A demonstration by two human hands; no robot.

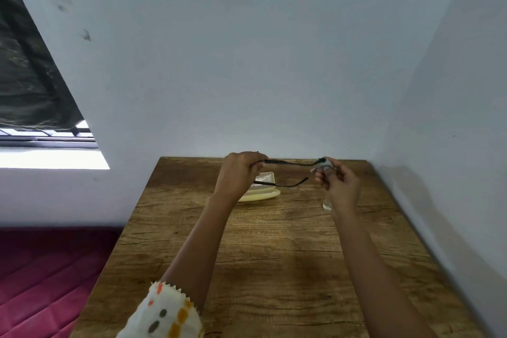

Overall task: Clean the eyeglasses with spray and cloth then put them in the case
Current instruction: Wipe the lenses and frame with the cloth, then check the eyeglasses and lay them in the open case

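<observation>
Sleeve [164, 313]: white, spotted orange and grey, worn on the left forearm.
Left hand [238, 173]: clenched on the eyeglasses [290, 163], held above the case [267, 192].
Right hand [340, 184]: grey cloth [325, 163] pinched round one temple tip, right of the case.
Case: cream, opened, laid on a wooden table [274, 255].
Spray bottle [327, 206]: clear, right of the case, partly hidden.
</observation>
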